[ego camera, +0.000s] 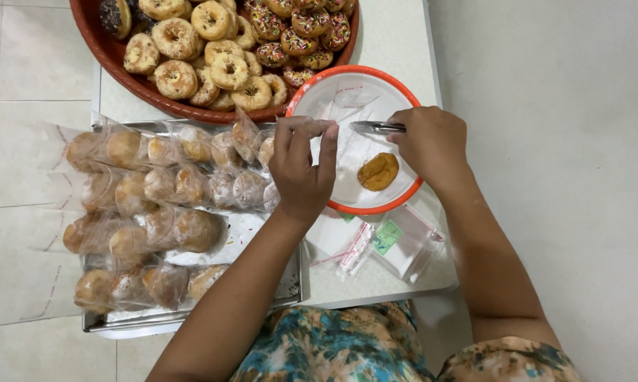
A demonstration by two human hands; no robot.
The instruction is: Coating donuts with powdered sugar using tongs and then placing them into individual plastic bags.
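My left hand (303,170) pinches a clear plastic bag (347,138) at its upper edge, over an orange-rimmed white plate (312,85). My right hand (432,141) grips metal tongs (375,127) whose tips point left toward the bag. A single golden-brown doughnut (378,171) lies on the plate just below the tongs, between my two hands.
A large red bowl (107,53) at the top holds several sugared and sprinkled doughnuts. A metal tray (192,320) on the left is packed with several bagged doughnuts. A stack of empty clear bags (397,244) lies near the table's front edge.
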